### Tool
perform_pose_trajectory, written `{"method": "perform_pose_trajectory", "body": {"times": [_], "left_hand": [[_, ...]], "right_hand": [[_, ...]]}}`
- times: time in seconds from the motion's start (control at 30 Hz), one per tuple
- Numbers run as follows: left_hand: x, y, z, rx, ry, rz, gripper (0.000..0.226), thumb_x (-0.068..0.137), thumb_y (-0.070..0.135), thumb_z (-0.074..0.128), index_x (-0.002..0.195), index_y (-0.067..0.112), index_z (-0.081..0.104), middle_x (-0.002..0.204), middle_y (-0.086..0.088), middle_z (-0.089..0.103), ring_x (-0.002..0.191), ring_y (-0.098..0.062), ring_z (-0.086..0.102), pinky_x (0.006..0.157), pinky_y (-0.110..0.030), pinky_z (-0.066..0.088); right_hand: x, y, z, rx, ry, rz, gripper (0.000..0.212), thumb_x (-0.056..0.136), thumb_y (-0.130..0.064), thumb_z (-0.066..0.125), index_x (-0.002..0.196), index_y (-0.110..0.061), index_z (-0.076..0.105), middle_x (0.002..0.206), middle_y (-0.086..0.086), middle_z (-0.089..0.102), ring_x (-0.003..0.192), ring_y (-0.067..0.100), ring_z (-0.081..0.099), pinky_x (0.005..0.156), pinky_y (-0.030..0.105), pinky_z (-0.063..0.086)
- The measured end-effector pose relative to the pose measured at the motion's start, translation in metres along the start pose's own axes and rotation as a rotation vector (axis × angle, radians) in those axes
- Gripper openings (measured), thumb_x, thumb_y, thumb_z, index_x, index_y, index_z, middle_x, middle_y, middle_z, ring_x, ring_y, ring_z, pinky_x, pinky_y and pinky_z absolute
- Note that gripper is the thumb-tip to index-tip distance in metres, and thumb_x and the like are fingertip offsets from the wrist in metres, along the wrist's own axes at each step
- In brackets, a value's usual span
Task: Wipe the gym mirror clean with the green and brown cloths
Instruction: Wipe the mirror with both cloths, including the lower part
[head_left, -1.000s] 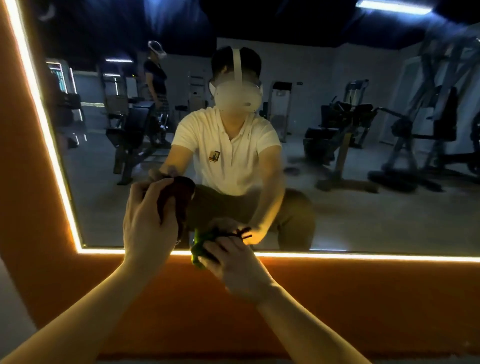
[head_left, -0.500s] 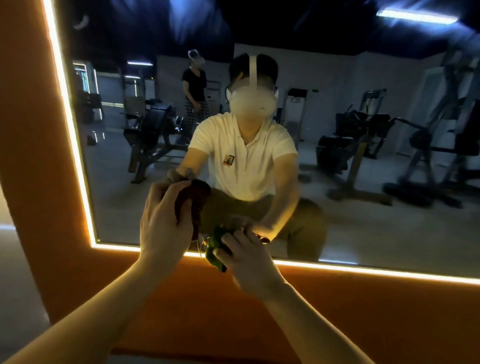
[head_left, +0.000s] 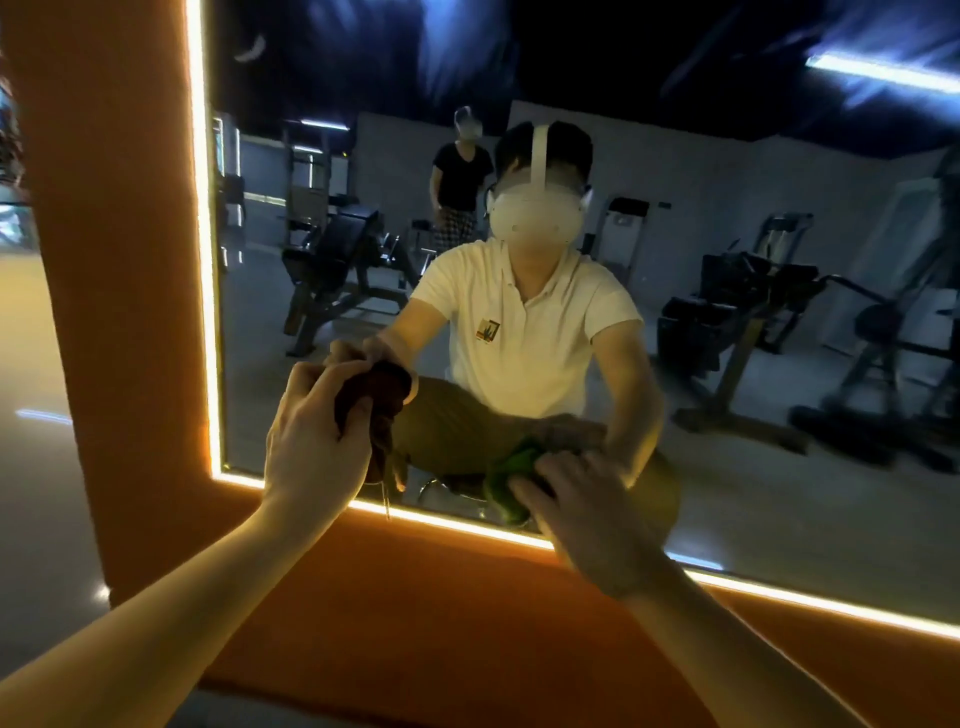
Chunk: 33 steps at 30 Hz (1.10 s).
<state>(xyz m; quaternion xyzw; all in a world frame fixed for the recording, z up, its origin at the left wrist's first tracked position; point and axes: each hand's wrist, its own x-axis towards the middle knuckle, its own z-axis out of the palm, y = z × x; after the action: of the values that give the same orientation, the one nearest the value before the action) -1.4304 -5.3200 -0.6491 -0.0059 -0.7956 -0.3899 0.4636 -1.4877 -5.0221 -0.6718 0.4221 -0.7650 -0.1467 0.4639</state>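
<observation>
Brown cloth (head_left: 376, 400): bunched up and dark, folds hard to make out. Its near side is hidden behind the left hand's fingers.
Green cloth (head_left: 506, 480): wadded and mostly covered by the right hand. Only its left edge and top show; the patch against the glass is hidden.
Forearms: both cut off by the bottom of the view.
Mirror (head_left: 779, 493): only the lower-left corner is in view, the top and right run out of shot. Reflected ceiling lights are smeared.
Left hand (head_left: 311, 441): fingers and thumb curled round the brown cloth, gripping it. The cloth meets its own reflection, so it is on the glass, left of centre and above the bottom edge.
Right hand (head_left: 587, 514): back of hand toward the camera, fingers bent over the green cloth, pressing it on the glass just above the bottom edge.
Layout: brown cloth left and higher, green cloth right and lower; the two are apart.
Brown cloth axis: roughly vertical, tail pointing down, with a loose thread (head_left: 387, 501) hanging across the LED strip.
Green cloth axis: roughly up-down along the glass, slightly tilted, no clear pointing end.
Reflection: person in a white polo shirt (head_left: 524, 332) and white headset (head_left: 535, 213) sits low. A second person (head_left: 460, 176) stands far behind, with weight machines (head_left: 337, 260) left and right.
Surround: orange wall (head_left: 119, 312), with a lit LED strip (head_left: 202, 260) along the mirror's left and bottom edges.
</observation>
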Motion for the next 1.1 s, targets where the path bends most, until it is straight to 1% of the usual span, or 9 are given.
{"method": "perform_pose_trajectory", "body": {"times": [0.07,0.13,0.23,0.43,0.57,0.63,0.73,0.87,1.1], "left_hand": [[0.0,0.006,0.007,0.012,-0.007,0.024,0.034,0.1,0.014,0.06,0.133,0.02,0.059,0.125,-0.005,0.051,0.105,-0.017,0.05,0.088,-0.041,0.049],[-0.002,0.016,0.014,0.023,-0.017,0.067,0.034,0.1,0.014,0.06,0.134,0.021,0.059,0.127,-0.005,0.05,0.106,-0.014,0.049,0.088,-0.038,0.045],[-0.007,0.022,0.017,0.018,-0.017,0.096,0.034,0.1,0.014,0.06,0.133,0.021,0.058,0.125,-0.001,0.05,0.106,-0.013,0.05,0.086,-0.035,0.045],[0.006,0.012,-0.003,0.007,0.104,-0.005,0.029,0.101,0.009,0.056,0.129,0.013,0.062,0.116,0.001,0.045,0.101,-0.021,0.053,0.086,-0.036,0.048],[0.016,0.003,-0.019,-0.041,0.156,-0.153,0.027,0.103,0.011,0.052,0.129,0.013,0.061,0.119,-0.008,0.051,0.101,-0.013,0.05,0.083,-0.007,0.041],[0.017,0.001,-0.02,-0.059,0.135,-0.162,0.026,0.104,0.013,0.052,0.129,0.014,0.061,0.119,-0.006,0.051,0.103,-0.017,0.054,0.087,-0.014,0.046],[0.016,0.005,-0.016,-0.082,0.096,-0.121,0.027,0.102,0.02,0.053,0.127,0.018,0.063,0.116,-0.002,0.052,0.103,-0.023,0.058,0.093,-0.041,0.052],[0.01,0.013,-0.013,-0.108,0.034,-0.083,0.024,0.103,0.015,0.055,0.125,0.019,0.064,0.115,0.001,0.055,0.104,-0.021,0.059,0.093,-0.046,0.054],[0.01,0.001,-0.052,-0.205,0.033,-0.236,0.021,0.102,0.013,0.052,0.111,0.03,0.061,0.108,-0.001,0.062,0.096,-0.021,0.064,0.081,-0.035,0.054]], "right_hand": [[-0.015,0.031,-0.017,-0.003,0.08,0.257,0.037,0.087,-0.014,0.073,0.12,-0.014,0.056,0.105,0.013,0.062,0.093,0.031,0.063,0.083,0.044,0.05],[-0.018,0.054,-0.038,-0.001,0.154,0.529,0.028,0.095,-0.02,0.064,0.119,-0.009,0.056,0.111,0.017,0.065,0.101,0.034,0.063,0.089,0.047,0.05],[0.012,0.039,-0.041,0.071,0.28,0.711,0.019,0.095,-0.016,0.063,0.112,-0.008,0.059,0.103,0.015,0.067,0.094,0.031,0.065,0.088,0.045,0.052],[0.12,-0.085,0.019,0.088,0.132,0.319,0.008,0.096,-0.029,0.06,0.094,-0.022,0.057,0.084,-0.001,0.063,0.079,0.02,0.061,0.082,0.039,0.046],[0.139,-0.093,0.016,0.11,0.05,0.166,0.012,0.091,-0.028,0.058,0.101,-0.023,0.062,0.09,-0.003,0.068,0.085,0.019,0.063,0.085,0.038,0.039],[0.105,-0.065,0.004,0.047,0.068,0.154,0.023,0.09,-0.024,0.044,0.104,-0.02,0.062,0.093,0.002,0.068,0.09,0.024,0.065,0.093,0.043,0.041],[0.049,-0.007,-0.012,0.028,0.107,0.322,0.019,0.09,-0.017,0.063,0.109,-0.013,0.06,0.099,0.011,0.07,0.098,0.031,0.067,0.106,0.057,0.045],[0.047,-0.005,-0.015,0.04,0.148,0.485,0.027,0.088,-0.017,0.071,0.11,-0.011,0.056,0.1,0.014,0.071,0.097,0.032,0.068,0.104,0.057,0.048],[0.152,-0.104,0.004,0.303,-0.002,0.287,0.028,0.082,-0.027,0.079,0.106,-0.023,0.065,0.097,-0.002,0.07,0.09,0.019,0.066,0.087,0.039,0.044]]}}
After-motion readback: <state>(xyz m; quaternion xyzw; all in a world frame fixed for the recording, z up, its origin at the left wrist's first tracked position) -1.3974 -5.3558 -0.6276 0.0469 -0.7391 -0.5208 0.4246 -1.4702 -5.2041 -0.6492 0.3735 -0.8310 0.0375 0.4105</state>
